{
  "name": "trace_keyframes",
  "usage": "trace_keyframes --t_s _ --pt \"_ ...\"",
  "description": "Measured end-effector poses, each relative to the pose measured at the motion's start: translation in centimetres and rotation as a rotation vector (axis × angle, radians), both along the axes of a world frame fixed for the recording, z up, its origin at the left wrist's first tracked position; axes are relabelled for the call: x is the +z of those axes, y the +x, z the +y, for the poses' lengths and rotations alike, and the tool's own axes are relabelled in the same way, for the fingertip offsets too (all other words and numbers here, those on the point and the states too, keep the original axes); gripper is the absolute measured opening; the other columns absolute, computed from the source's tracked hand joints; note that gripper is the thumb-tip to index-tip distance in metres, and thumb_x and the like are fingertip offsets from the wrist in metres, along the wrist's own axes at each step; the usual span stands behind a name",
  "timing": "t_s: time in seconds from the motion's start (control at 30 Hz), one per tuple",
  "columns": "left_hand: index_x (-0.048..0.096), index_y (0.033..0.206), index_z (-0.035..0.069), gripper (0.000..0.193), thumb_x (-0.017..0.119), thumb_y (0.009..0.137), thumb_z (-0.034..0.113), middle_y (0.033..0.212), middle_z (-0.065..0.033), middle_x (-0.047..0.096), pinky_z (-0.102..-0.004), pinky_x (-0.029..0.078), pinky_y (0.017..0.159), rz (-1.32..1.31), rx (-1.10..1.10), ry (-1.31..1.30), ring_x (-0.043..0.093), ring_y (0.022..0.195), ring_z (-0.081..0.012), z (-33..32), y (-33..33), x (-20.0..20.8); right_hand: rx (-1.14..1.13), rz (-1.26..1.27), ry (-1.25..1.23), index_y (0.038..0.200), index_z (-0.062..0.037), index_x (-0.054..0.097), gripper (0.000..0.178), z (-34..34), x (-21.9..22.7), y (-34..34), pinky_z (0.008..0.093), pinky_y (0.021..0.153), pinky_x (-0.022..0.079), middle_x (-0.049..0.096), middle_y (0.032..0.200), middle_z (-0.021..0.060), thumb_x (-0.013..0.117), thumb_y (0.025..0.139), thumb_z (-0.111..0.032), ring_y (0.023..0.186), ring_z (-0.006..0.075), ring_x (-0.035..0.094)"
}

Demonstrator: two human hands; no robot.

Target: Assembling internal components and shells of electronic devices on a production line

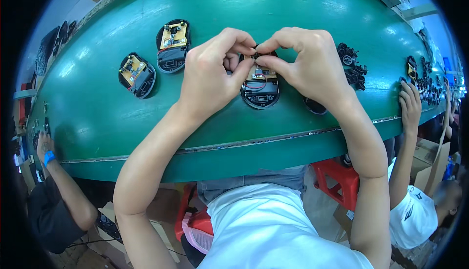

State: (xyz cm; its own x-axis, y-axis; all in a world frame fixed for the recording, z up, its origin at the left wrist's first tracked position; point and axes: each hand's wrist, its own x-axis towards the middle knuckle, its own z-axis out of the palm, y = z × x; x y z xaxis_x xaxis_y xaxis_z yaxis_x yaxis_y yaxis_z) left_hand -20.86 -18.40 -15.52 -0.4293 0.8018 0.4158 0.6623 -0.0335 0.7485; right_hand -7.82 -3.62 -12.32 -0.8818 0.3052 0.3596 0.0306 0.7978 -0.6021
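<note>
In front of me on the green table lies an opened wireless mouse base [260, 98], a black oval shell with a tan circuit board and red wire. Over its far end, my left hand [212, 71] and my right hand [308, 61] meet with thumbs and index fingers pinched close together. A tiny dark part seems to sit between the fingertips, too small to name. My hands cover much of the board. Two similar mouse bases rest to the left, one farther [174, 49] and one nearer [137, 75]. Another dark rounded piece [315, 105] is partly hidden beneath my right wrist.
Black plastic parts [352, 66] are heaped right of my right hand, with more parts [430, 83] at the far right. A co-worker's hand [409, 100] rests at the right edge; another co-worker's arm [63, 176] reaches in at left. Red stools [337, 183] stand below the table.
</note>
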Motion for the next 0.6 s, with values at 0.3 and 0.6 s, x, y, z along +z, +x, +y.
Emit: trace_keyframes --t_s 0.3,0.6 --pt "0.069 0.098 0.0 0.019 0.078 0.081 -0.001 0.087 -0.0049 0.075 -0.0222 0.05 0.061 0.039 0.032 -0.008 0.062 0.066 -0.0063 0.5 0.7 0.4 0.109 -0.391 -0.459 0.085 0.0014 0.076 0.014 4.1 0.5 -1.4 0.0291 0.076 0.049 0.071 0.093 0.0071 0.082 0.079 -0.01 0.086 0.0165 0.066" --pt "0.068 0.101 -0.002 0.02 0.078 0.083 -0.001 0.09 -0.0055 0.075 -0.0204 0.05 0.062 -0.055 0.034 -0.025 0.062 0.068 -0.0044 0.9 1.1 0.1 0.121 -0.155 -0.072 0.088 0.0001 0.075 0.021 3.3 -0.2 0.0 0.0294 0.072 0.048 0.069 0.086 0.0048 0.081 0.084 -0.02 0.079 0.0139 0.063"
